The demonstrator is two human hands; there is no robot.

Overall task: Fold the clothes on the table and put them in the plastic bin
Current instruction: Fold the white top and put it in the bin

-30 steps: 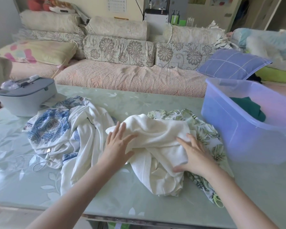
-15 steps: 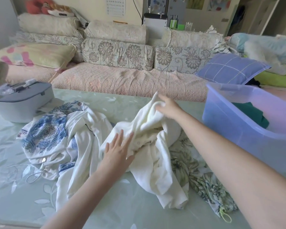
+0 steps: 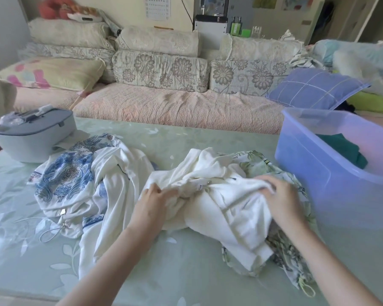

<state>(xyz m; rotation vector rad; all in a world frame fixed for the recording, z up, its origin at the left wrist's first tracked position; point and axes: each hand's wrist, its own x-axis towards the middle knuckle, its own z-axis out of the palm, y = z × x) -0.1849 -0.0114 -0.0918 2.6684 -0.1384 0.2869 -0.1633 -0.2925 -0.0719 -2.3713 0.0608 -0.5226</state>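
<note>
1. left hand point(image 3: 152, 200), centre of frame: grip pinches a bunched fold of the white garment point(image 3: 219, 208).
2. right hand point(image 3: 279, 195), right of centre: grip curled round another bunched edge of the white garment, fingers closed on cloth.
3. white garment lies crumpled on the worktop point(image 3: 175, 272), mid-frame, held between both hands. It partly covers the leaf-print garment point(image 3: 290, 259) at lower right.
4. blue-print garment point(image 3: 62, 173) is heaped left of centre, just beside the left hand, cords trailing toward lower left.
5. plastic bin point(image 3: 314, 173) stands on the worktop at the right edge, near the right hand, with a dark green cloth point(image 3: 341, 146) inside.
6. grey appliance point(image 3: 31, 138) sits at the left edge. sofa point(image 3: 175, 107) with cushions runs across the upper frame.
</note>
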